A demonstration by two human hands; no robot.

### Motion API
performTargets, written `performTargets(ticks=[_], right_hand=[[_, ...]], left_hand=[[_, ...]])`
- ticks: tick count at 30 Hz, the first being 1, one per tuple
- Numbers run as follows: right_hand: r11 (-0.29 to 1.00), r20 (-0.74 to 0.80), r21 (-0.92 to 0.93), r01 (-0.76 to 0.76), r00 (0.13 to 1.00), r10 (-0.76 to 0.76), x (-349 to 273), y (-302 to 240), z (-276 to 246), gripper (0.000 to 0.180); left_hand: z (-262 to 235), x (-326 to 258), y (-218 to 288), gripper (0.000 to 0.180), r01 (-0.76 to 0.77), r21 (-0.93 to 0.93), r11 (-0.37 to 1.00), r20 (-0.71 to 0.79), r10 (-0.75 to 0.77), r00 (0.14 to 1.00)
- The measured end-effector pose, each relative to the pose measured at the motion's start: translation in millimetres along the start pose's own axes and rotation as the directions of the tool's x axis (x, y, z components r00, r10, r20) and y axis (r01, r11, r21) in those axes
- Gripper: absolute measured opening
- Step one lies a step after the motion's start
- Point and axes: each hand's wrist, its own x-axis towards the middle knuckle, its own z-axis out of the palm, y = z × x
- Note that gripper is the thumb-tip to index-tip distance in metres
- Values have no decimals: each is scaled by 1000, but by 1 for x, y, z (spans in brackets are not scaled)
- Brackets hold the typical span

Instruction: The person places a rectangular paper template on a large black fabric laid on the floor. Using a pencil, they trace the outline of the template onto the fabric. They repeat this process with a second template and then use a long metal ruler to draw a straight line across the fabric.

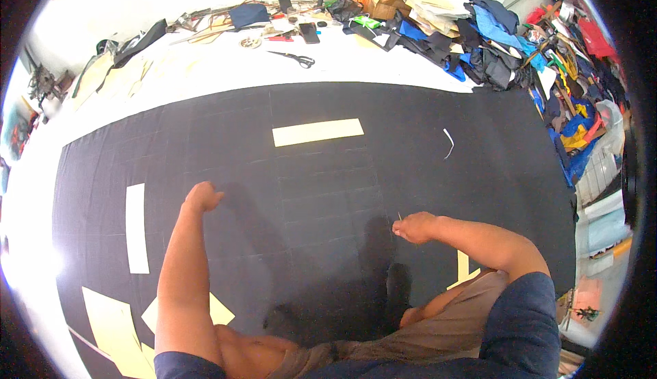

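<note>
A wide black cloth (328,173) is spread out under my hands, with faint pale lines marking off rectangles on it. My left hand (204,197) is closed over the cloth left of the middle; whatever its fingers may hold is hidden. To the right, my right hand (415,228) pinches a thin, short, pale stick (400,216) that pokes up past the fingertips; its kind is too small to tell. Beyond both hands lies a cream paper strip (319,132). Another pale strip (137,228) rests left of my left arm.
Scissors (294,58) and a phone (309,33) lie on the white surface beyond the cloth. Piled fabric scraps (493,43) crowd the far right. Cream paper pieces (113,327) sit at near left, another (463,266) by my right knee. A thin white strip (448,143) lies on the cloth.
</note>
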Motion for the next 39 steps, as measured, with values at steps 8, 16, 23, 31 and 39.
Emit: performTargets(ticks=[8,16,23,31,39], right_hand=[[992,-94,44,120,989,-116,7,-7,1,32],[985,-165,56,161,975,-150,24,-20,-31,35],[970,-175,19,244,956,-237,45,-23,-39,35],[980,-87,-3,197,977,-196,55,-20,-46,35],[960,-215,0,278,938,-272,79,-7,-51,34]], left_hand=[[-13,-6,17,56,20,-30,999,53,-19,998],[-26,-28,10,56,77,-87,993,-38,-81,996],[-42,-51,-11,57,126,-152,980,-44,-134,990],[-39,-50,-14,57,159,-120,980,-39,-164,986],[-54,-61,4,59,209,-147,967,-73,-221,972]])
